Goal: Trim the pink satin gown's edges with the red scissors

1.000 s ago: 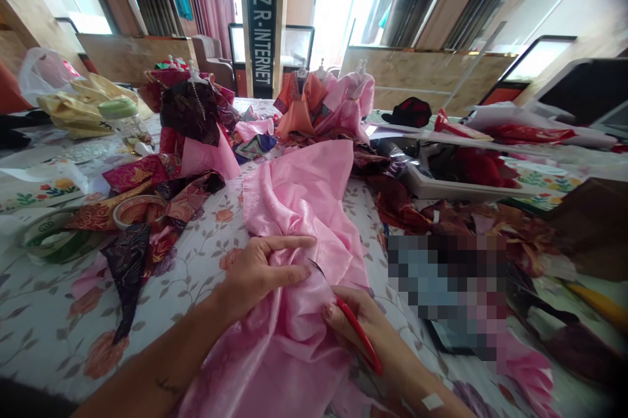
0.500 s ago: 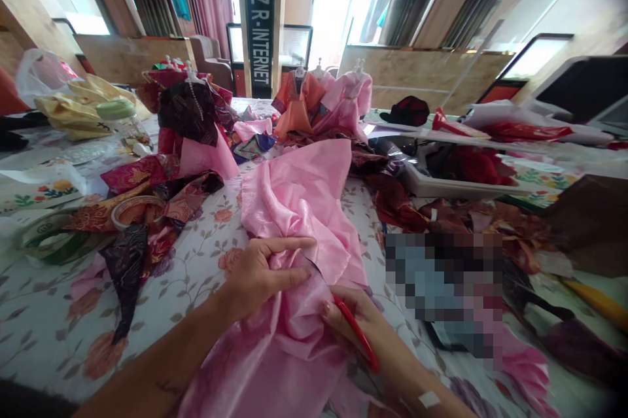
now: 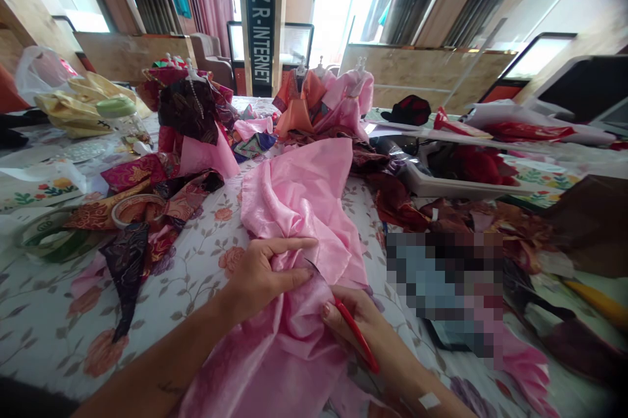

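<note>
Pink satin fabric (image 3: pixel 314 182) lies in folds down the middle of the table and toward me. My left hand (image 3: pixel 267 271) pinches it between thumb and forefinger, with the fingertips close to a cut edge. In my right hand (image 3: pixel 353 316) is a pair of scissors (image 3: pixel 357 334) with red handles. Only a thin dark part of the blades shows, at the fabric beside my left thumb; the rest is hidden by the cloth. Some of the right fingers are hidden under the fabric.
The table has a floral cloth (image 3: pixel 196 274). Brocade scraps (image 3: pixel 125 267), a tape roll (image 3: pixel 53 235) and a lidded jar (image 3: pixel 122 120) lie left. Small dressed forms (image 3: pixel 297 101) stand at the back. A white tray (image 3: pixel 456 188) and brown fabric pieces (image 3: pixel 490 222) are on the right.
The scissors' handles look slightly closer together. Both hands and the pink fabric stay in nearly the same place.
</note>
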Demonstrator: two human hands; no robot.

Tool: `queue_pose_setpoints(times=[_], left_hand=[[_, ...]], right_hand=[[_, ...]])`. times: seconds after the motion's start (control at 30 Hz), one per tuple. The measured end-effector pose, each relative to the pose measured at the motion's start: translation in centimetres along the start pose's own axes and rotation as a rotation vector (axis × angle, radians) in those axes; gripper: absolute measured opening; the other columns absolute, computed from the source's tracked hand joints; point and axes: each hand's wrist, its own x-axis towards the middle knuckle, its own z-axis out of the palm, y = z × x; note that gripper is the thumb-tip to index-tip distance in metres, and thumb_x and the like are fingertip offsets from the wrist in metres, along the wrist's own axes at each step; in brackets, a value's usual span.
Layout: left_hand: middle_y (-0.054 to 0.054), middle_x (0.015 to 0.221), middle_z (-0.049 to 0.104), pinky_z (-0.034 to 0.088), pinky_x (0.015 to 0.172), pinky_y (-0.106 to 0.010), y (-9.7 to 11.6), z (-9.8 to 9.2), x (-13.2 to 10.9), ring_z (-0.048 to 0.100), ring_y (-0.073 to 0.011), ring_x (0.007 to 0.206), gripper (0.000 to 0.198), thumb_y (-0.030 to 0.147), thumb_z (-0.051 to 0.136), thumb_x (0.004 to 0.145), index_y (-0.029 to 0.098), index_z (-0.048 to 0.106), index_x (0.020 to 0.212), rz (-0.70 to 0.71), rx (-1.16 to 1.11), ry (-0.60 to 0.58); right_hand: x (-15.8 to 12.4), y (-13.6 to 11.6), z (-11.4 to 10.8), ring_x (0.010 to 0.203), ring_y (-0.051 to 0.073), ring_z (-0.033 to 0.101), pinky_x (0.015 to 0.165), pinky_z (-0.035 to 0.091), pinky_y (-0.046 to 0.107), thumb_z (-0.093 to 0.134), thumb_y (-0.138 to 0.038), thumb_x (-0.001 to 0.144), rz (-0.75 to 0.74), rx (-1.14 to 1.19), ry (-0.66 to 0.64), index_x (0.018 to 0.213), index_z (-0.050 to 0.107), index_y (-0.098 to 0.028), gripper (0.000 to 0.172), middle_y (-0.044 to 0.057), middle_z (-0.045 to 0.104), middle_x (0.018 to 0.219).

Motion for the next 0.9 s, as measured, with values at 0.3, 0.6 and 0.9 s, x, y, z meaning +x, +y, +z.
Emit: queue_pose_setpoints(times=[0.3,0.6,0.9], left_hand=[[-0.001,0.111,0.071,0.049,0.098,-0.022,-0.32,0.29,-0.13,0.062,-0.0182,0.112,0.036,0.018,0.072,0.071,0.021,0.070,0.107,0.022,0.026,0.045],[0.000,0.113,0.070,0.048,0.099,-0.022,-0.35,0.45,-0.25,0.061,-0.0179,0.113,0.036,0.020,0.073,0.072,0.022,0.070,0.108,0.031,0.037,0.067],[-0.001,0.114,0.070,0.048,0.099,-0.024,-0.42,0.42,-0.22,0.060,-0.0195,0.114,0.037,0.022,0.073,0.071,0.022,0.070,0.108,0.027,0.028,0.069]], right_hand=[[0.02,0.25,0.10,0.045,0.006,0.017,0.042,0.009,0.023,0.067,-0.057,0.074,0.011,0.065,0.006,0.058,0.037,-0.019,0.050,-0.009,0.024,0.050],[-0.14,0.23,0.40,0.047,0.006,0.016,0.043,0.009,0.023,0.068,-0.052,0.076,0.001,0.137,0.031,0.058,0.036,-0.019,0.049,-0.008,0.023,0.052],[0.24,0.86,0.18,0.049,0.007,0.018,0.044,0.013,0.023,0.070,-0.061,0.067,0.074,0.105,0.051,0.056,0.037,-0.019,0.054,-0.007,0.026,0.053]])
